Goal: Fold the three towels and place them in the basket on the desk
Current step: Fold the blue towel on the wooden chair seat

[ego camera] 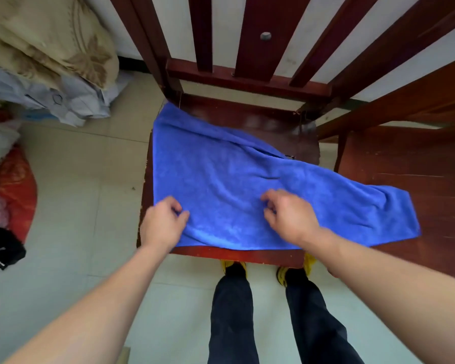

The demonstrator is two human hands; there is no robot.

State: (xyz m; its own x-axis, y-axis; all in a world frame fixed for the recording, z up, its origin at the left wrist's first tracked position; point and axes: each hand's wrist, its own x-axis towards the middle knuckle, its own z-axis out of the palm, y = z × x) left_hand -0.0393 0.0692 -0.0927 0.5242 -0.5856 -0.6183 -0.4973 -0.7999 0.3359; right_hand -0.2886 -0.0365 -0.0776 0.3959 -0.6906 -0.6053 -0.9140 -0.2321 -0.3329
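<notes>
Pinches near-left corner of towel [221,174] w/ left hand [163,224]: thumb against curled fingers, bit of blue cloth showing between. Pins that corner at front-left of seat, prob. to anchor cloth during work on the other side.

Sets right hand [290,218] on top of towel, approx. midway along near edge, fingers curled, tips down in the pile. Can't tell whether nipping cloth or only pressing it. Wrinkles fanning out from there suggest gathering for a pinch.

Lies spread, one layer as far as visible, diagonal across chair [247,119] seat. Far-left corner up by back post, right end running off seat onto wood surface [418,166] alongside. Near edge just inside seat front. Not squared; long ridge along far side.

Seems to use seat as folding bench: flat, low, directly ahead of legs.

Step in hand, by guess: straightening before 1st fold. No fold made yet, so early in task for this towel.

No basket in view, no sure desk, other 2 towels not seen.

Expect sag from soft, limp cloth; keep 2-point hold. Watch overhanging right end for drag or slip on lifting.

Around: tiled floor [90,179], heap of bedding [50,48] far left, yellow shoes [234,265] under seat front.
</notes>
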